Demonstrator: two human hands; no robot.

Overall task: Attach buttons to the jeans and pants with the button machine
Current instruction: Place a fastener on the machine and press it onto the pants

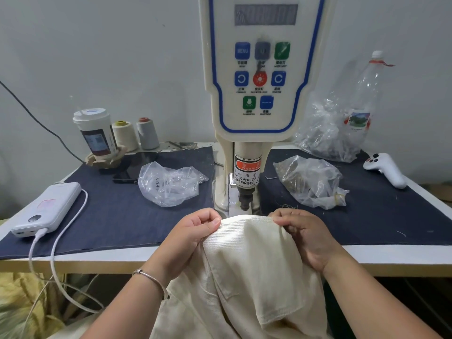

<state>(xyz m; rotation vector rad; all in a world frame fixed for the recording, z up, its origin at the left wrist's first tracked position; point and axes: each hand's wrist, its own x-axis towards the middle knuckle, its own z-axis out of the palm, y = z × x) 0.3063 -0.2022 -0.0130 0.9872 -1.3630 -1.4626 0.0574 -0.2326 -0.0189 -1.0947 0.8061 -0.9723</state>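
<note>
Cream ribbed pants [249, 270] hang off the table's front edge, their top edge lifted just below the punch head [245, 200] of the cream button machine [256, 69]. My left hand [195, 231] pinches the fabric's top edge on the left with thumb and curled fingers. My right hand [303, 236] grips the same edge on the right. Between the hands the cloth is stretched flat. A clear bag holding small metal parts [310, 182] lies right of the machine. No button shows on the pants.
Dark denim mats [117, 211] cover the table. An empty clear bag [168, 183], a phone [133, 171], a white power bank [49, 209] with cable, a cup [95, 133] and two thread cones [137, 134] stand left. A larger bag [327, 133], plastic bottle [364, 94] and white controller [386, 168] sit right.
</note>
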